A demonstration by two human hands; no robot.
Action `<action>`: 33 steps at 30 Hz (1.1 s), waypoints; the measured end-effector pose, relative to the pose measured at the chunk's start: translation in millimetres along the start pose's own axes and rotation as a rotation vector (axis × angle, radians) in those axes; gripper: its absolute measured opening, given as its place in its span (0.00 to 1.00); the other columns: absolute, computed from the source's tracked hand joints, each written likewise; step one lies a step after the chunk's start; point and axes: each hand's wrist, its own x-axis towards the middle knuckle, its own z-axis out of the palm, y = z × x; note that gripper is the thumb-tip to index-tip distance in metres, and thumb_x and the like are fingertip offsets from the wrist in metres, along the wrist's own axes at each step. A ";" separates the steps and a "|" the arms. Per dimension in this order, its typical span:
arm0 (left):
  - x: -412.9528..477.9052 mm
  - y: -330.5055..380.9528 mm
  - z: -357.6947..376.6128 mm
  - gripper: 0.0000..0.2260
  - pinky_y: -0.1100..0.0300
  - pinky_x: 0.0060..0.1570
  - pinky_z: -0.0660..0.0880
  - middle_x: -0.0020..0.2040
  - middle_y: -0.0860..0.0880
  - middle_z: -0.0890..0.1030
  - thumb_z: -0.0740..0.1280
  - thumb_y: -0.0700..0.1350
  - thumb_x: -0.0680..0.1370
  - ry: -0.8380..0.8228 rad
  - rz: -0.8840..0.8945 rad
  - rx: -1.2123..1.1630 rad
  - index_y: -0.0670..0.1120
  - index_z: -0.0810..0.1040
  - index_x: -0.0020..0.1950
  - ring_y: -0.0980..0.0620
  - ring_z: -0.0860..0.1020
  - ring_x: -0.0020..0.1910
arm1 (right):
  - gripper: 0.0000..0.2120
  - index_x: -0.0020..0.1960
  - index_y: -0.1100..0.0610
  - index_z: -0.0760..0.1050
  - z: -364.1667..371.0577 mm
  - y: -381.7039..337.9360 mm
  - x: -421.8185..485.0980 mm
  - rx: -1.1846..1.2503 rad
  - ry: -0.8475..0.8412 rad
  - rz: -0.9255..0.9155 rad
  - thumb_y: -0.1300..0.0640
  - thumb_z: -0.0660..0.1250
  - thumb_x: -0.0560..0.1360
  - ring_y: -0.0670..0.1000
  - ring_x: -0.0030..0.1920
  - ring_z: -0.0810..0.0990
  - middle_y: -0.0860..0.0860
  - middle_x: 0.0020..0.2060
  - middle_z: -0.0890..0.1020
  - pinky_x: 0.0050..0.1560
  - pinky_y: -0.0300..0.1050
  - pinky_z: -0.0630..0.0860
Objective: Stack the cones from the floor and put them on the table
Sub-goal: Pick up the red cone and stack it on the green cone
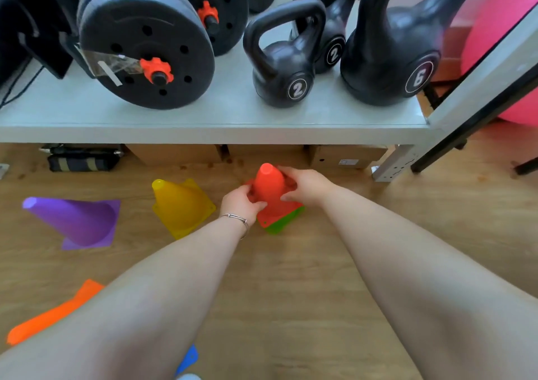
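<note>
Pressing the red cone down over the green cone, left hand and right hand both curling fingers round the red body, thumbs toward the near side. Sitting on the floor just near of the table, green base corner peeking out underneath on the near right. Looking slightly skewed, those two bases, so risking a jammed or crooked nest if pushed down uneven, and a tipping stack later. Still waiting: yellow cone standing just left, purple cone lying on its side further left, orange cone lying near left, a blue cone corner barely showing at the near edge. Crowding the tabletop, weight plates and kettlebells, leaving only a bare strip along the near edge for landing. Catching the table lip on the lift looking likely, being so close. Plenty of open floor to the right.
</note>
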 end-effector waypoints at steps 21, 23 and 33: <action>-7.6 -35.8 45.1 0.31 0.61 0.64 0.70 0.67 0.47 0.76 0.71 0.38 0.73 -0.248 -0.087 -0.146 0.46 0.65 0.75 0.51 0.77 0.63 | 0.31 0.72 0.49 0.71 34.9 39.8 -24.4 0.097 0.019 0.018 0.63 0.71 0.70 0.52 0.59 0.81 0.51 0.59 0.83 0.55 0.39 0.74; -22.1 -40.7 51.5 0.31 0.57 0.65 0.72 0.66 0.45 0.77 0.73 0.38 0.72 -0.260 -0.073 -0.157 0.46 0.66 0.74 0.50 0.78 0.62 | 0.31 0.68 0.51 0.75 41.1 48.8 -45.6 0.144 0.007 0.010 0.61 0.77 0.66 0.50 0.54 0.82 0.51 0.55 0.84 0.57 0.43 0.77; -67.7 -37.2 78.7 0.30 0.66 0.59 0.71 0.61 0.46 0.81 0.75 0.37 0.69 -0.260 -0.014 -0.113 0.48 0.73 0.69 0.52 0.80 0.58 | 0.33 0.69 0.55 0.73 94.6 83.5 -117.7 0.361 0.146 0.037 0.57 0.80 0.66 0.51 0.57 0.82 0.56 0.60 0.81 0.57 0.42 0.78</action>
